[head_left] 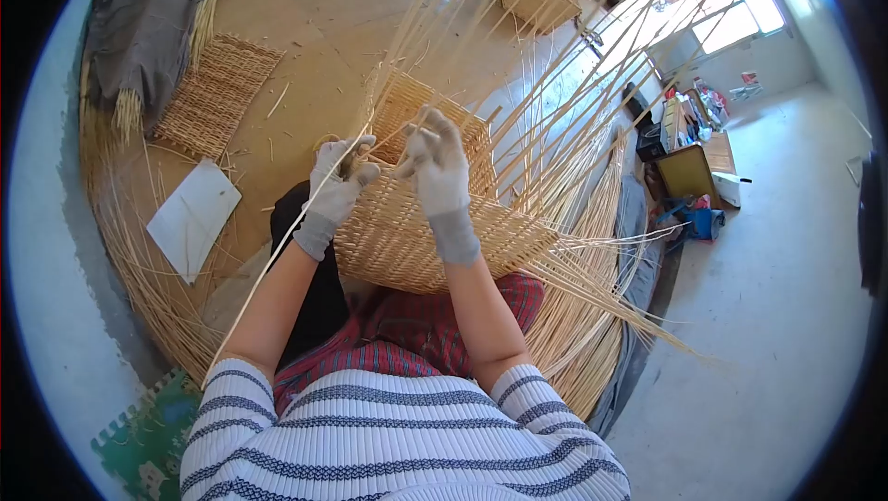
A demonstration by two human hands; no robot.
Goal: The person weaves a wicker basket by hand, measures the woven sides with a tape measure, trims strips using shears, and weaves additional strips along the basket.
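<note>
Head view: keep the basket point(393, 237) snug on the lap point(398, 353), with left hand point(339, 182) curled against it beside a long cane point(302, 214) and right hand point(438, 163) half-curled nearby, can't tell the exact holds, and tug evenly, no kinks.

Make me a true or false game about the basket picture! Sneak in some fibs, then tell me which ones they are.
1. The left hand and the right hand both wear gloves. True.
2. The basket between the person's arms is smooth metal. False: it is woven from thin strands.
3. A flat woven piece lies on the floor, toward the picture's upper left. True.
4. The striped top has polka dots. False: it has dark stripes on white.
5. The white sheet lies on top of the flat woven piece. False: it lies on the floor, nearer the person.
</note>
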